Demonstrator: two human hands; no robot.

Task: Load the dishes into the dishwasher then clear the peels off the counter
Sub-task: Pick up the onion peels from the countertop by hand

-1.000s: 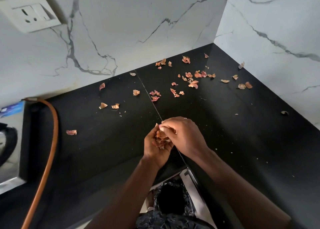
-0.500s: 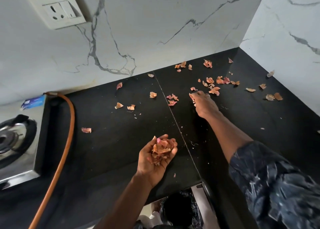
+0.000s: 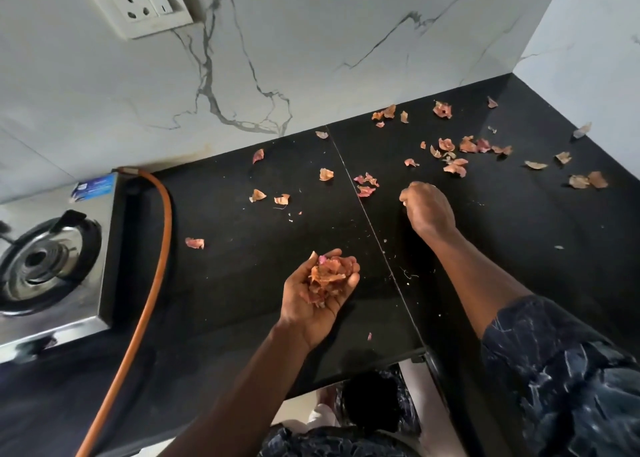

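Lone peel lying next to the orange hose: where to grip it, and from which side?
Probably pinch the lone peel from straight above, across its short width: it lies flat and thin on the counter, nothing to hook under. Come from its right, since the orange hose runs on its left. The left hand is full of gathered peels, so the right hand fits.
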